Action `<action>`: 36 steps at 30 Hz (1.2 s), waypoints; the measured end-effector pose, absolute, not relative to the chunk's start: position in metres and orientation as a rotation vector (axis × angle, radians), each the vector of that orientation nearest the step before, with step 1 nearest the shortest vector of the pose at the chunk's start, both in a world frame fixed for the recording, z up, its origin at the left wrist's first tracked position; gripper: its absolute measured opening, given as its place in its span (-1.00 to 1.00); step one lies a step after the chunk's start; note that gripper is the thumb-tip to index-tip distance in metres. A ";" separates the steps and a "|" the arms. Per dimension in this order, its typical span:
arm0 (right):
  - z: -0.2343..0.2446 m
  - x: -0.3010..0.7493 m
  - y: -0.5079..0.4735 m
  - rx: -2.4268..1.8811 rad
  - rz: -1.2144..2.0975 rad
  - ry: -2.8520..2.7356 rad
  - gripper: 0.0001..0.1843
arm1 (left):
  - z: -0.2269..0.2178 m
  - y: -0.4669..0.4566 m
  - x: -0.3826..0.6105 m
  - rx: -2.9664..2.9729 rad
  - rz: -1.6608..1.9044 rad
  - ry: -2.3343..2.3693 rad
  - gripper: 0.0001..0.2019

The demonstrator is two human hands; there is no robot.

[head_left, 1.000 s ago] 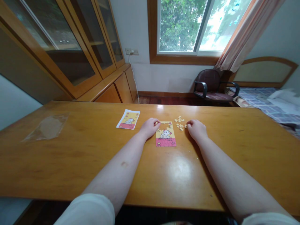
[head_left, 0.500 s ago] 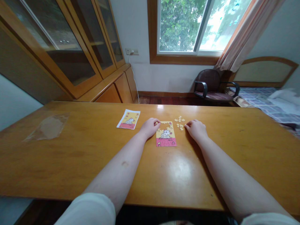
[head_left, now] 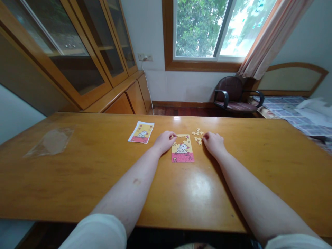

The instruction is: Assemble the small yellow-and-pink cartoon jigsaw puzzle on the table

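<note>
Right hand [head_left: 214,142]: in the head view, shifted slightly left since the earlier frame, now right up against the loose pieces [head_left: 199,139]; fingers bent and gathered close, covering the right edge of the pile; cannot tell whether gripping a piece.
Left hand [head_left: 164,141]: kept in place at the upper left edge of the puzzle [head_left: 182,156]; fingertips bent in close together; cannot tell whether pinching a piece or merely resting on the edge.
Puzzle: flat on the table [head_left: 90,180], between both hands; pink below, yellow above, white animal in the middle; gapped in the upper part, bare wood showing through; partly covered at upper left by fingers.
Loose pieces: yellowish, in two small clusters just right of the puzzle, one behind the other.
Picture sheet [head_left: 141,133]: flat and slightly turned, left of the left hand, printed with the same animal.
Plastic bag [head_left: 53,141]: clear, flat, well apart at far left.
Cabinet [head_left: 109,45]: glass-doored, beyond the table at left, cut off below by the tabletop.
Cable [head_left: 147,81]: white, hanging from the wall socket [head_left: 149,58].
Chair [head_left: 230,89]: beyond the table, partly blocking the bed [head_left: 282,105].
Curtain [head_left: 269,41]: pink, hanging over the right side of the window [head_left: 199,29].
</note>
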State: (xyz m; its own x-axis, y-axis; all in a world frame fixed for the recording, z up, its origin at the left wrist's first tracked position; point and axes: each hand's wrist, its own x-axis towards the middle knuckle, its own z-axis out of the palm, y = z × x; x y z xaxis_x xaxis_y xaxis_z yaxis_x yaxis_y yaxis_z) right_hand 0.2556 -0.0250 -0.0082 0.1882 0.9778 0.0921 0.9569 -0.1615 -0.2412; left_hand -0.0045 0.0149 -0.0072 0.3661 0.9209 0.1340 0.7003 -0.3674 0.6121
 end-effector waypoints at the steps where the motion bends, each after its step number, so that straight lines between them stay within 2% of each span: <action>1: -0.009 0.256 -0.025 -2.180 0.118 -1.860 -0.77 | -0.006 0.014 -0.004 2.174 0.643 1.407 -0.77; 5: -0.008 0.255 -0.027 -1.848 0.123 -1.944 -0.80 | -0.003 0.013 -0.004 2.169 0.627 1.416 -0.76; 8: -0.007 0.247 -0.032 -1.488 0.290 -2.081 -0.83 | -0.003 0.013 -0.004 2.172 0.619 1.418 -0.77; 11: -0.008 0.231 -0.038 -1.325 0.490 -2.157 -0.86 | -0.005 0.014 -0.004 2.174 0.629 1.417 -0.77; 15: -0.012 0.216 -0.042 -1.293 0.569 -2.201 -0.89 | -0.008 0.016 -0.003 2.201 0.639 1.409 -0.77; 21: -0.016 0.225 -0.039 -1.285 0.374 -2.203 -0.86 | -0.007 0.015 -0.004 2.215 0.616 1.409 -0.79; 25: -0.010 0.227 -0.042 -1.129 0.404 -2.303 -0.79 | -0.004 0.012 -0.003 2.279 0.578 1.370 -0.79; 32: -0.002 0.226 -0.047 -1.007 0.462 -2.404 -0.69 | 0.001 0.003 -0.001 2.453 0.463 1.023 -0.72; 36: 0.000 0.225 -0.048 -1.059 0.481 -2.449 -0.66 | 0.003 0.000 0.000 2.487 0.387 0.983 -0.73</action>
State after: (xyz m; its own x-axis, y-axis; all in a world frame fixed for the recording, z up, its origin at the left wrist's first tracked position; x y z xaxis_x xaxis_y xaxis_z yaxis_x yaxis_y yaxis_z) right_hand 0.2255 -0.0482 -0.0002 -0.6177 0.7473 0.2449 0.5993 0.6489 -0.4688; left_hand -0.0002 0.0000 0.0035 0.7088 0.6987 0.0966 0.5766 -0.6529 0.4912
